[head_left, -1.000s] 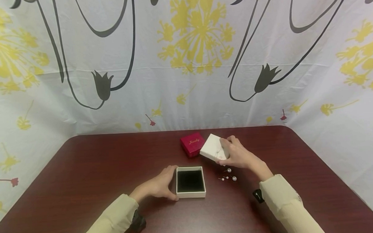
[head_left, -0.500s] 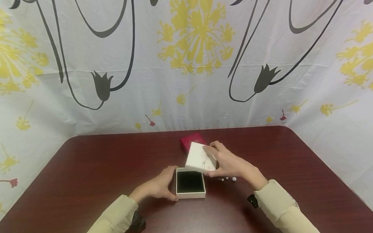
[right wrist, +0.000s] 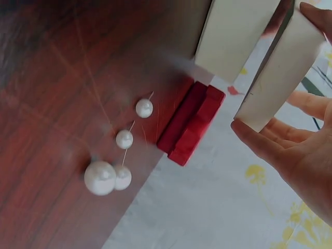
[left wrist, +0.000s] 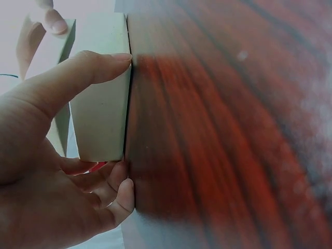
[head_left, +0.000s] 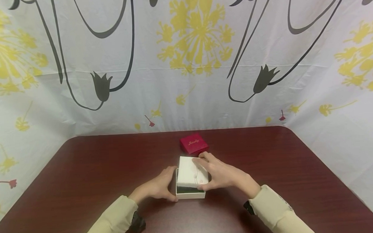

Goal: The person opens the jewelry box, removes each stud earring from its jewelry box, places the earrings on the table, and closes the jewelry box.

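Observation:
A white cardboard box lid (head_left: 186,171), with a thin printed design on top, hangs slightly tilted over the matching box base (head_left: 190,195). My right hand (head_left: 223,174) grips this lid by its edges, thumb at the front and fingers at the back. At the base's left side, my left hand (head_left: 156,184) holds it between thumb and fingers. A gap shows between lid and base in the right wrist view. The base's dark lining is mostly covered. Several pearl-headed pins (right wrist: 99,178) lie on the table in the right wrist view; my right arm hides them in the head view.
Behind the white box stands a small red box (head_left: 193,143) marked "Jewelry", close to my right fingers. The dark wood table (head_left: 108,160) ends at a patterned white curtain (head_left: 160,86).
My right hand has carried the white lid left and toward me, from beside the red box to over the base. My left hand has stayed on the base.

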